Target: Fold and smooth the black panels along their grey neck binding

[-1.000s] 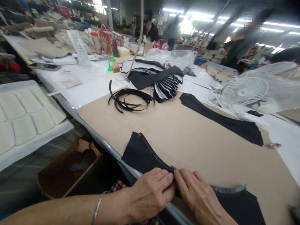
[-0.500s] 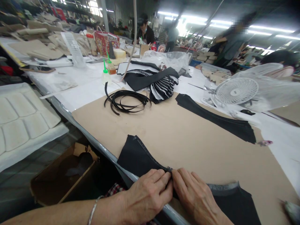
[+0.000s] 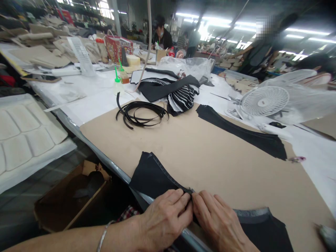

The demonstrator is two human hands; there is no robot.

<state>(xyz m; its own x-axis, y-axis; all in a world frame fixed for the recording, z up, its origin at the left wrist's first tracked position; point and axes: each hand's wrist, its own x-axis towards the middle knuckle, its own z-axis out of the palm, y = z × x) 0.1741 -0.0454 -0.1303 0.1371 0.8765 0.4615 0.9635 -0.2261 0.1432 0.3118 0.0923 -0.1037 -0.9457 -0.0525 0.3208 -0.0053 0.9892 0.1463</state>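
A curved black fabric piece [image 3: 154, 176] lies along the table's near edge, its concave edge facing away from me and carrying a narrow folded strip. My left hand [image 3: 169, 213] pinches that edge near the middle of the curve. Right beside it, fingertips almost touching, my right hand [image 3: 215, 217] grips the same edge. Under and between the fingers, the fabric is hidden. To the right, the piece shows again with a greyish, shiny border [image 3: 253, 214] along its upper edge. A metal bangle [image 3: 103, 236] circles my left wrist.
Brown paper [image 3: 210, 157] covers the table. On it lie coiled black strips [image 3: 141, 113] and another curved black piece [image 3: 241, 131]. Beyond are stacked black pieces [image 3: 170, 89], green-tipped bottles [image 3: 117, 78] and a white fan [image 3: 264, 101]. A cardboard box [image 3: 70, 199] stands below left. Other people are farther back.
Both hands stay at nearly the same spot on the edge. The fabric's right end has shifted slightly down and right. In the background, the standing person has moved a little.
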